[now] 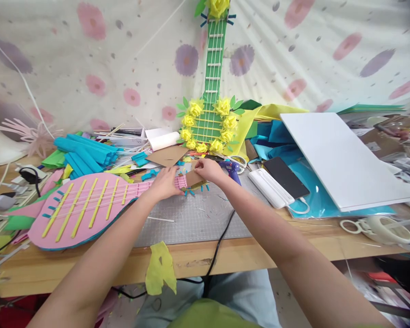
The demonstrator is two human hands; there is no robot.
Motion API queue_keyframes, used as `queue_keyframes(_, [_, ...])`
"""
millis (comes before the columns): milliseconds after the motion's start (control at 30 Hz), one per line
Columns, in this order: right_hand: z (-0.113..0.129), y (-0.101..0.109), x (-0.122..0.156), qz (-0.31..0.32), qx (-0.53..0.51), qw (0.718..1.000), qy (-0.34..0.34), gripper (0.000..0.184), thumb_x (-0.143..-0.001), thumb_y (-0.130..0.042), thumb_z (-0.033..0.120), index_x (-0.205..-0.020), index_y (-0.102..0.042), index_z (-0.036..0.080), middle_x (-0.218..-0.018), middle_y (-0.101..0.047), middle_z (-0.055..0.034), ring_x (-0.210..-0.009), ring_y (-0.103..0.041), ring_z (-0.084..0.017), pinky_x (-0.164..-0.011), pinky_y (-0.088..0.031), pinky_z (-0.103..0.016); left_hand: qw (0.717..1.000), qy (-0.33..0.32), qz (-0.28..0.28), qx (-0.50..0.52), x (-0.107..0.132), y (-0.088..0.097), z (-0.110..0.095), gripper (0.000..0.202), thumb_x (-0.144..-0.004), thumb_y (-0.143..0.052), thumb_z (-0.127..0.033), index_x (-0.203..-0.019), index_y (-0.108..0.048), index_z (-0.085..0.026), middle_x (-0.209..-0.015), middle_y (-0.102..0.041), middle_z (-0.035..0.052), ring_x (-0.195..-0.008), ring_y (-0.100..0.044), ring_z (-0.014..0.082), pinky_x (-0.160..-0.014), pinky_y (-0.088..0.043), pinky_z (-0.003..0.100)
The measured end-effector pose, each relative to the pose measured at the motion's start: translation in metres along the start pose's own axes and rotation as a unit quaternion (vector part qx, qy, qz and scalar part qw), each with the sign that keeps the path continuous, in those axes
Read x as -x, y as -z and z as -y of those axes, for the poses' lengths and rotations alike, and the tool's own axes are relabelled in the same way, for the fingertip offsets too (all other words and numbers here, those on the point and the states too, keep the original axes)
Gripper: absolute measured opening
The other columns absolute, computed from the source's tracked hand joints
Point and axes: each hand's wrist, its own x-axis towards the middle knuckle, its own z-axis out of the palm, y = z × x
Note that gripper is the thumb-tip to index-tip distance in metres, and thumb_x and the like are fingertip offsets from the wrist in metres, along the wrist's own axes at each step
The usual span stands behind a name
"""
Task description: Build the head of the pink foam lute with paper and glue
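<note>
A pink craft guitar [85, 207] with yellow strips across its body lies on the table at the left, its narrow neck pointing right. My left hand [166, 184] grips the neck near its far end, fingers bent over it. At the end of the neck, my right hand [208, 170] pinches a small brown cardboard piece [193, 179]. Small blue rolled-paper pegs [188, 193] stick out around that end. Just right of my right hand lies a purple glue gun [232, 169]. Under the neck is a grey cutting mat [191, 223].
A green craft guitar with yellow flowers [212, 86] leans upright against the curtain. Scissors [239, 161], a white power strip [271, 187], a dark phone [287, 176] and a white board [341, 159] are at the right. Blue crepe paper [89, 150] lies left. Yellow paper [161, 269] overhangs the front edge.
</note>
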Motion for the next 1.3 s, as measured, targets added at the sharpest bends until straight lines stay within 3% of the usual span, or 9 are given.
queue_keyframes(267, [-0.009, -0.013, -0.004, -0.058, 0.037, 0.996, 0.051, 0.014, -0.075, -0.056, 0.023, -0.083, -0.067, 0.018, -0.096, -0.063, -0.0081, -0.092, -0.057, -0.020, -0.075, -0.042, -0.028, 0.998, -0.059, -0.026, 0.009, -0.018, -0.017, -0.019, 0.069, -0.059, -0.075, -0.040, -0.117, -0.047, -0.015, -0.122, -0.056, 0.0127, -0.114, -0.051, 0.0294, -0.097, -0.036, 0.039])
queue_keyframes(500, [-0.019, -0.010, 0.002, -0.096, -0.045, 0.993, 0.043, 0.023, -0.077, -0.056, 0.024, -0.097, -0.065, 0.016, -0.098, -0.055, -0.0081, -0.082, -0.056, -0.015, -0.078, -0.043, -0.028, 0.999, -0.034, 0.014, -0.001, -0.024, -0.018, -0.025, 0.061, -0.064, -0.072, -0.033, -0.116, -0.045, -0.015, -0.112, -0.064, 0.0097, -0.109, -0.056, 0.0247, -0.110, -0.017, 0.044])
queue_keyframes(633, [-0.032, -0.009, 0.015, -0.128, -0.098, 0.986, 0.038, 0.019, -0.079, -0.052, 0.021, -0.094, -0.064, 0.017, -0.095, -0.057, -0.0062, -0.073, -0.056, -0.012, -0.073, -0.044, -0.027, 0.999, -0.040, 0.029, -0.011, -0.024, -0.016, -0.026, 0.063, -0.066, -0.070, -0.035, -0.119, -0.043, -0.015, -0.111, -0.065, 0.0097, -0.109, -0.056, 0.0251, -0.109, -0.018, 0.044])
queue_keyframes(800, [-0.048, -0.022, 0.034, -0.145, -0.120, 0.981, 0.040, 0.017, -0.079, -0.050, 0.018, -0.090, -0.063, 0.017, -0.090, -0.059, -0.0056, -0.077, -0.057, -0.014, -0.075, -0.045, -0.028, 0.998, -0.048, 0.014, -0.037, -0.028, -0.020, -0.025, 0.058, -0.064, -0.068, -0.038, -0.113, -0.046, -0.016, -0.110, -0.064, 0.0115, -0.107, -0.057, 0.0277, -0.105, -0.024, 0.045])
queue_keyframes(967, [-0.049, -0.032, 0.041, -0.119, -0.115, 0.986, 0.027, 0.015, -0.079, -0.051, 0.018, -0.091, -0.061, 0.017, -0.088, -0.063, -0.0057, -0.076, -0.059, -0.014, -0.074, -0.045, -0.029, 0.998, -0.047, 0.017, -0.044, -0.032, -0.021, -0.025, 0.060, -0.063, -0.068, -0.040, -0.113, -0.046, -0.015, -0.110, -0.064, 0.0116, -0.106, -0.057, 0.0281, -0.102, -0.028, 0.043])
queue_keyframes(1300, [-0.046, -0.030, 0.040, -0.077, -0.119, 0.990, -0.003, 0.016, -0.085, -0.046, 0.026, -0.087, -0.061, 0.018, -0.084, -0.067, -0.0036, -0.076, -0.060, -0.015, -0.070, -0.042, -0.026, 0.998, -0.046, 0.027, -0.039, -0.029, -0.019, -0.027, 0.055, -0.064, -0.067, -0.033, -0.112, -0.045, -0.016, -0.110, -0.065, 0.0094, -0.108, -0.056, 0.0270, -0.105, -0.024, 0.044])
